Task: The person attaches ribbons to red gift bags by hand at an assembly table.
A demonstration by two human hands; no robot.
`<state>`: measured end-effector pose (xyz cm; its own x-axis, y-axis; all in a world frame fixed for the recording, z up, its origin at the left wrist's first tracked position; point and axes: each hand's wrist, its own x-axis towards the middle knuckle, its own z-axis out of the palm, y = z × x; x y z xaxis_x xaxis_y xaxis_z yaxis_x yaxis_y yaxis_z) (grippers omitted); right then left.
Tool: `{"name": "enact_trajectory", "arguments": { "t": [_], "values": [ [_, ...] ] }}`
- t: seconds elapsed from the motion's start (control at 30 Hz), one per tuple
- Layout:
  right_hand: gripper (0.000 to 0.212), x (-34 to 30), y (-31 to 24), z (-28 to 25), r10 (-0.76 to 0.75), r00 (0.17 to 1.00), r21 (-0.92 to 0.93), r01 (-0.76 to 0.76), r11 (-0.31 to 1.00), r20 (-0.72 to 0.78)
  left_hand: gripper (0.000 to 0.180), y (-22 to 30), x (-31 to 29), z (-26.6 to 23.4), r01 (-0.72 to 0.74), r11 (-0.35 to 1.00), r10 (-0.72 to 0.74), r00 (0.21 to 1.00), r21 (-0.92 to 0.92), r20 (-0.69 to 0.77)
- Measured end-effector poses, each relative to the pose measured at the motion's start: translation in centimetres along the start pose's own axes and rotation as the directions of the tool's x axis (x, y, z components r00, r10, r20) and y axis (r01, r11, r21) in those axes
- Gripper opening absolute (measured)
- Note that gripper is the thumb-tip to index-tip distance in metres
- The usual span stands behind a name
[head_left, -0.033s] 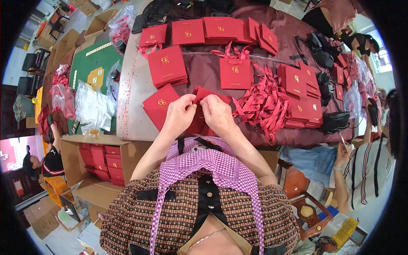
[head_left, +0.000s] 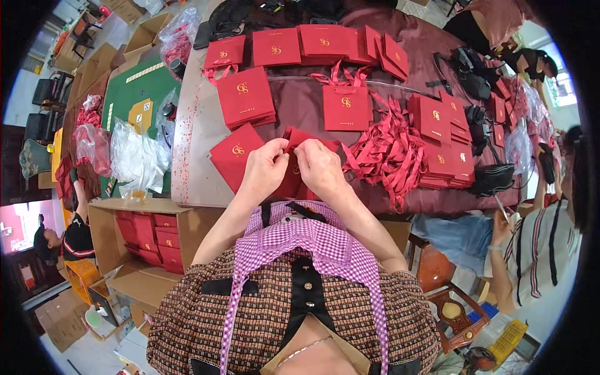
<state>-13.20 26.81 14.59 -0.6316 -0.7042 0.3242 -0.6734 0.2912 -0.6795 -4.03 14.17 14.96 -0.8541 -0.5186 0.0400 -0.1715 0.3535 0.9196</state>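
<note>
Both my hands work at the top edge of a red paper gift bag [head_left: 290, 185] standing close in front of me. My left hand [head_left: 265, 167] pinches its left side, and my right hand [head_left: 320, 169] grips the right side, fingertips close together. Whether a ribbon end is between the fingertips is hidden. Beside my left hand lies another red bag [head_left: 232, 150] with a gold emblem. To the right of my right hand is a loose heap of dark red ribbons [head_left: 392, 153].
More red bags [head_left: 246, 97] lie ahead, and one upright bag [head_left: 345, 107] has ribbon handles. Stacked bags [head_left: 447, 164] and a black pouch [head_left: 494, 180] are at the right. An open carton [head_left: 103, 231] of red bags stands lower left. A person [head_left: 540, 250] is at the right.
My hands and the bag look the same. The person at the far right has shifted slightly.
</note>
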Motion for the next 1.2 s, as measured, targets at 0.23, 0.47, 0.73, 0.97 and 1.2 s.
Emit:
{"name": "enact_trajectory", "arguments": {
  "t": [0.23,0.47,0.73,0.97,1.2],
  "values": [
    [0.012,-0.1,-0.4,-0.7,-0.185,0.977,-0.330,0.210,0.921,0.106,0.026,0.5,-0.3,0.6,-0.190,0.965,0.193,0.981,0.181,0.005],
    [0.014,0.1,-0.4,-1.7,0.255,0.958,0.267,-0.281,0.922,0.130,0.025,1.7,-0.4,-0.1,0.036,0.999,-0.035,0.998,-0.003,0.043],
    [0.012,-0.3,-0.9,-3.4,0.278,0.943,0.301,-0.322,0.898,0.180,0.023,1.0,0.4,-1.4,0.200,0.953,-0.159,0.969,-0.226,0.187],
    [0.013,-0.4,-1.1,-2.9,0.250,0.957,0.218,-0.278,0.936,0.147,0.022,1.2,0.4,-1.5,0.187,0.939,-0.135,0.973,-0.289,0.189],
    [0.017,-0.2,-1.1,-2.7,0.207,0.967,0.187,-0.234,0.954,0.149,0.021,1.6,0.2,-1.5,0.170,0.937,-0.108,0.971,-0.304,0.213]
  ]
}}
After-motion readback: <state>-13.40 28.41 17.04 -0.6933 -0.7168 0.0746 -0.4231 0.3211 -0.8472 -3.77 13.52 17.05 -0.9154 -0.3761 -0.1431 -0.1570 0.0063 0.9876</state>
